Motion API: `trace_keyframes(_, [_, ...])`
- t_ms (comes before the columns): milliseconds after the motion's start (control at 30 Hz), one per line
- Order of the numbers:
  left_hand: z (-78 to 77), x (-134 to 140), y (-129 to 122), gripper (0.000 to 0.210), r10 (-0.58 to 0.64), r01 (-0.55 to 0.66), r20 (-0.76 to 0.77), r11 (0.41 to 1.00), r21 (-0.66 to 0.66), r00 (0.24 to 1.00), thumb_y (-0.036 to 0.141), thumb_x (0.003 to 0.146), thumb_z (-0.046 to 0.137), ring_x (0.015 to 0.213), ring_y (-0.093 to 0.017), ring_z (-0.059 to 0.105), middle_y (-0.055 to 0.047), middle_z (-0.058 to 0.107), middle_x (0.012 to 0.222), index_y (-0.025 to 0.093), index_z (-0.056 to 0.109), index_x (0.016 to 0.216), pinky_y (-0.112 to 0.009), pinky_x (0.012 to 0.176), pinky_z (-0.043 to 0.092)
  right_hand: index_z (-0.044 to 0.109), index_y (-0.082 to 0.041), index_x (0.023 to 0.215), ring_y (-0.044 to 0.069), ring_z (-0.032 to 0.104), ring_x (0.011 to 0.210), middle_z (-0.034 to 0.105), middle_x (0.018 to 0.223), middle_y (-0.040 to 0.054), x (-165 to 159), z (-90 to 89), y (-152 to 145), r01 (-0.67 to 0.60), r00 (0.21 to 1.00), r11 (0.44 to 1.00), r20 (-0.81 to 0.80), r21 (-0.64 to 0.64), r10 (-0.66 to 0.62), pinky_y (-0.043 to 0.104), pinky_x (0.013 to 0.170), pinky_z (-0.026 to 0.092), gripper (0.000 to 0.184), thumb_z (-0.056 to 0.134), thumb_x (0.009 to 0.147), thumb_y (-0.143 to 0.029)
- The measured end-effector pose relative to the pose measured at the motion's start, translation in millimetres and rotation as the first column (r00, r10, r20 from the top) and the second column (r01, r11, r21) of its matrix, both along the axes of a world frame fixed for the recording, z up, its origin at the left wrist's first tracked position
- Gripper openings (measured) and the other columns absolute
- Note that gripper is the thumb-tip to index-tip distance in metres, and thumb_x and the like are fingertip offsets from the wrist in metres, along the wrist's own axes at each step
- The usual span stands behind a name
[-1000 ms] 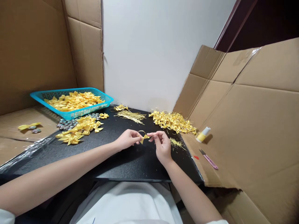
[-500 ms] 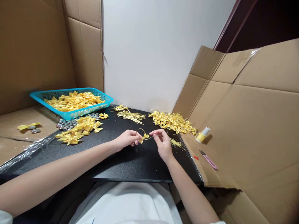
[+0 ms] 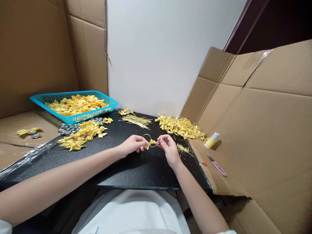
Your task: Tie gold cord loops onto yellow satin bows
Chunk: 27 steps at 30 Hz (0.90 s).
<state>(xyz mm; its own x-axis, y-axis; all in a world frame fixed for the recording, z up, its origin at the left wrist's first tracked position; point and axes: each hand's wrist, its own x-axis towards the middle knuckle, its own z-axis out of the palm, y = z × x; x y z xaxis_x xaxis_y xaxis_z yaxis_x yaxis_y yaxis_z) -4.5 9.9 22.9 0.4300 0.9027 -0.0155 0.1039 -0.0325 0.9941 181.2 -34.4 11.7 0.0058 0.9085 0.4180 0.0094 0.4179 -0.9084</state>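
- In hand, one bow (image 3: pixel 151 142) with a thin gold cord (image 3: pixel 153 146) sits above the table (image 3: pixel 122 175), between our hands; we judge it part-made, a loop formed but one end loose.
- Our left hand (image 3: pixel 133 144) pinches the bow and its loop; our right hand (image 3: pixel 169 150) pinches the cord's other end between thumb and fingers.
- Done, as we read it: one large heap of looped bows (image 3: pixel 180 126) at the right, and perhaps one small cluster (image 3: pixel 125 111) at the back; we cannot count either.
- Left, it seems: one blue basket (image 3: pixel 95 114) full of bows, one pile of loose bows (image 3: pixel 90 130) and one bundle of cords (image 3: pixel 136 121), all too many to count.
- Silver discs (image 3: pixel 69 128): one uncounted pile, plus two apart at far left, beside one lone bow (image 3: pixel 25 131).
- One each, at the right: spool (image 3: pixel 211 140), pink snips (image 3: pixel 217 166), red scrap (image 3: pixel 204 164), patch of yellow trimmings (image 3: pixel 184 149).
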Motion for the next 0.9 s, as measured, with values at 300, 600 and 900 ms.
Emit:
trace_keyframes(300, [-2.7, -1.5, 2.7, 0.02, 0.034, -0.034, -0.003, 0.999, 0.015, 0.999, 0.035, 0.059, 0.069, 0.054, -0.012, 0.052, -0.001, 0.065, 0.06, 0.016, 0.069, 0.064, -0.021, 0.049, 0.037, 0.057, -0.022, 0.081, 0.018, 0.067, 0.083, 0.067, 0.093, 0.0038, -2.6, 2.6, -4.5, -0.06, 0.995, 0.997, 0.083, 0.038, 0.057, 0.033, 0.075, 0.056, 0.03, 0.065, 0.082, -0.051])
trace_keyframes(600, [-3.1, -0.6, 2.5, 0.02, 0.05, -0.05, 0.013, 0.998, 0.022, 0.999, 0.035, 0.059, 0.07, 0.053, -0.011, 0.051, -0.001, 0.065, 0.06, 0.015, 0.068, 0.065, -0.022, 0.049, 0.036, 0.057, -0.021, 0.08, 0.019, 0.064, 0.091, 0.061, 0.104, 0.0062, -2.4, -1.3, -2.3, -0.008, 0.995, 0.998, 0.103, 0.066, 0.001, 0.031, 0.075, 0.055, 0.026, 0.065, 0.082, -0.046])
trace_keyframes(900, [-2.9, -0.2, 1.7, 0.019, 0.043, -0.043, 0.009, 0.998, 0.036, 0.999, 0.034, 0.06, 0.069, 0.053, -0.011, 0.051, 0.0, 0.064, 0.059, 0.015, 0.069, 0.064, -0.021, 0.048, 0.037, 0.059, -0.021, 0.079, 0.018, 0.062, 0.086, 0.061, 0.098, 0.0045, -3.9, -0.6, -4.3, 0.013, 0.995, 0.997, 0.098, 0.079, -0.02, 0.03, 0.073, 0.052, 0.021, 0.066, 0.082, -0.041])
